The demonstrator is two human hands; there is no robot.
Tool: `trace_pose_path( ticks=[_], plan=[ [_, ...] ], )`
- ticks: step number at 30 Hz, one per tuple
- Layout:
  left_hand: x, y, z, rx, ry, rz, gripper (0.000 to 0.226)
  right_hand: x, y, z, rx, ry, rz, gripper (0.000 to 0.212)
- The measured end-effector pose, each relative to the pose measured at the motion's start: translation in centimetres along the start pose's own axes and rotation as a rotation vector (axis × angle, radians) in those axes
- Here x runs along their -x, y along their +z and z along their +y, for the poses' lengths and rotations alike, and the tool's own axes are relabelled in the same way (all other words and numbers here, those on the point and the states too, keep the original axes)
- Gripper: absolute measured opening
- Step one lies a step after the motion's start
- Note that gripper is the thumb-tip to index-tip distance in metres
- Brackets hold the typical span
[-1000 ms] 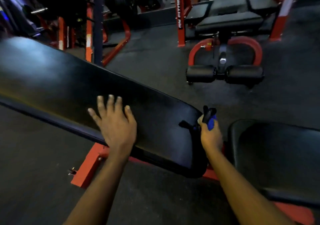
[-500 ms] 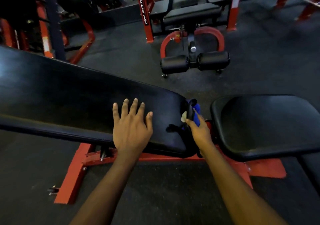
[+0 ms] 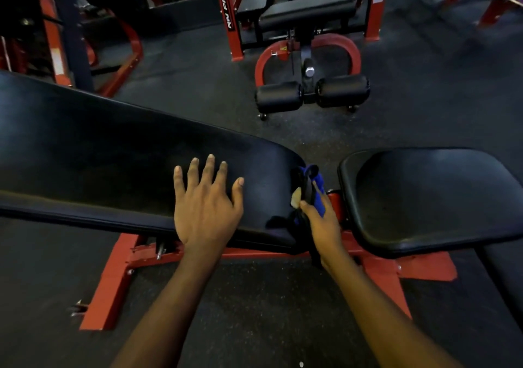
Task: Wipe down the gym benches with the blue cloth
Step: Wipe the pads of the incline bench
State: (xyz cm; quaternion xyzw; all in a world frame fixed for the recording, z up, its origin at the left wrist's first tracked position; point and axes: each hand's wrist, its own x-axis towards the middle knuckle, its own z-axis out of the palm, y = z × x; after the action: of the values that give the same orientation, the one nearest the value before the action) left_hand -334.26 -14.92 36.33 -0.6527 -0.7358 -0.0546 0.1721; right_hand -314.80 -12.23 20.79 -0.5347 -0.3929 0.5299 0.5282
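A long black padded backrest [image 3: 99,152] of a red-framed gym bench runs from the left edge to the middle. Its separate black seat pad [image 3: 430,195] lies to the right, across a narrow gap. My left hand [image 3: 206,206] rests flat on the backrest near its right end, fingers spread. My right hand [image 3: 322,223] is in the gap and grips the blue cloth [image 3: 315,183], bunched against the end of the backrest. Part of the cloth is hidden in shadow.
The bench's red steel base [image 3: 121,277] spreads over the dark rubber floor under my arms. Another bench with two black roller pads [image 3: 311,93] and a red curved frame stands ahead. Red racks [image 3: 56,45] stand at the back left and right.
The view has swung slightly right, bringing the seat pad further into sight. My left hand stays flat on the backrest. My right hand keeps the cloth at the backrest's end.
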Motion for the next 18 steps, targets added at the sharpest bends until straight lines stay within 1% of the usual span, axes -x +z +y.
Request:
trace_pose_path(
  ticks=[2,4,6,9,12,16,18],
  plan=[
    [0.2,-0.1,0.0,-0.009,0.010,0.005,0.060,-2.8,0.2,-1.1,0.035,-0.020,-0.046,0.052],
    [0.2,-0.2,0.1,-0.009,0.016,-0.002,0.060,-4.5,0.2,-2.0,0.001,0.014,-0.079,0.054],
    [0.2,-0.2,0.0,-0.006,0.018,-0.001,0.061,-3.6,0.1,-2.1,0.008,-0.003,-0.059,0.057],
    [0.0,-0.1,0.1,-0.002,0.007,-0.003,0.060,0.0,0.0,-0.6,0.051,-0.043,-0.022,0.076],
    [-0.1,-0.1,0.0,0.005,0.003,0.002,0.060,0.6,0.2,-0.4,0.114,-0.042,-0.029,0.078],
    [0.0,-0.2,0.0,0.002,0.004,0.016,0.061,-6.1,0.7,-2.2,0.218,-0.019,-0.092,0.074],
    [0.1,-0.1,0.0,0.001,-0.003,0.020,0.060,-8.7,1.0,-3.1,0.254,0.016,-0.097,0.077]
  ],
)
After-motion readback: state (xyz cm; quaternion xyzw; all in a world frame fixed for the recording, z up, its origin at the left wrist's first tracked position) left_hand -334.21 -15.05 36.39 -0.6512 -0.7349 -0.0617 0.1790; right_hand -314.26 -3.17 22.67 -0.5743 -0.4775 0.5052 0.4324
